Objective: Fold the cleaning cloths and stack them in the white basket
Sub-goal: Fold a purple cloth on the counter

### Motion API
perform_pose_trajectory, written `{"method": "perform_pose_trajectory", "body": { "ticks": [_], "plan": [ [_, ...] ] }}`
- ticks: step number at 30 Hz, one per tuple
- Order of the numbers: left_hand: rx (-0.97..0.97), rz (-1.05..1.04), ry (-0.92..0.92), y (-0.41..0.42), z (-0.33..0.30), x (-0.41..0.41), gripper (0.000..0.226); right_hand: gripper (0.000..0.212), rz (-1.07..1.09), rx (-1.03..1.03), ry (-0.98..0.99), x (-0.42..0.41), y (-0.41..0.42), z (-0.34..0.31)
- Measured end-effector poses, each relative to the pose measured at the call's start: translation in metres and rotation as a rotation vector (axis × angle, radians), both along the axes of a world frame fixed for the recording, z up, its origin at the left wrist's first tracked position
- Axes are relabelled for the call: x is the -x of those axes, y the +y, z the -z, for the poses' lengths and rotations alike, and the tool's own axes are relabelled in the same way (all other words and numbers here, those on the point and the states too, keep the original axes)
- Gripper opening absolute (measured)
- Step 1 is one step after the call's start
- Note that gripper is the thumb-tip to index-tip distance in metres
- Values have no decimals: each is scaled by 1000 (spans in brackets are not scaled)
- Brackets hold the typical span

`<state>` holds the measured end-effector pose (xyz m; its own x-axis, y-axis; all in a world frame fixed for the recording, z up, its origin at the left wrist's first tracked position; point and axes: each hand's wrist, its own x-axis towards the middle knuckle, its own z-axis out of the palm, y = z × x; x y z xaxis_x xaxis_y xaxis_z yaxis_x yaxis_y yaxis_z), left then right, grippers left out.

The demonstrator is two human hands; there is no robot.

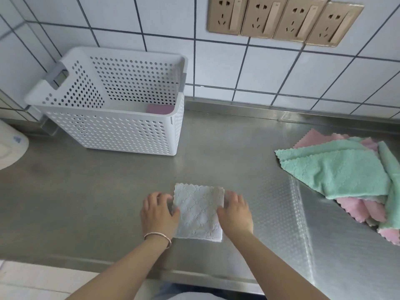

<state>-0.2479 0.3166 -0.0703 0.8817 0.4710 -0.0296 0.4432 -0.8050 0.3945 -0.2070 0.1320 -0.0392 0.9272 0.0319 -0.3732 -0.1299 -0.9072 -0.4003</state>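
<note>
Folded white cloth (198, 213) flat on steel tabletop (108, 191); left hand (159, 213) and right hand (236, 214) grip its side edges, fingers curled; white basket (112, 131) beyond, holding a pink cloth (159, 108).

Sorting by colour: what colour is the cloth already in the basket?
Pink cloth, seen in the head view.

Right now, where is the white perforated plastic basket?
The white perforated plastic basket stands at the back left of the steel counter, against the tiled wall.
</note>
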Motion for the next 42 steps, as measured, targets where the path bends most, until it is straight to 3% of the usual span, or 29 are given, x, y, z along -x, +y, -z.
{"method": "perform_pose_trajectory", "body": {
  "ticks": [2,4,8,11,16,20,26,32,35,38,42],
  "plan": [
    [56,-138,183,-2,-3,2,22,49,254,-166,148,2,-2,-5],
    [102,-172,273,-4,-5,1,28,47,354,-218,290,3,2,-6],
    [132,-168,340,-11,-9,-2,23,35,385,-237,474,-2,14,-2],
    [320,-210,279,-16,-15,-1,15,12,292,-213,533,1,16,-4],
    [711,-397,129,-24,-34,1,23,18,350,-457,309,16,10,-12],
    [906,-382,46,-19,-66,4,31,19,298,-669,49,25,27,-43],
    [830,-334,-388,30,-157,-17,31,27,145,-900,-265,-1,84,-120],
    [630,-229,-643,120,-228,-66,36,12,66,-1024,-306,-61,163,-192],
    [539,-120,-588,173,-242,-108,36,17,95,-968,-298,-104,202,-209],
    [453,-49,-391,224,-243,-159,26,28,145,-882,-274,-153,239,-205],
    [235,60,-132,272,-226,-219,19,10,308,-900,54,-222,274,-177]
  ]
}}
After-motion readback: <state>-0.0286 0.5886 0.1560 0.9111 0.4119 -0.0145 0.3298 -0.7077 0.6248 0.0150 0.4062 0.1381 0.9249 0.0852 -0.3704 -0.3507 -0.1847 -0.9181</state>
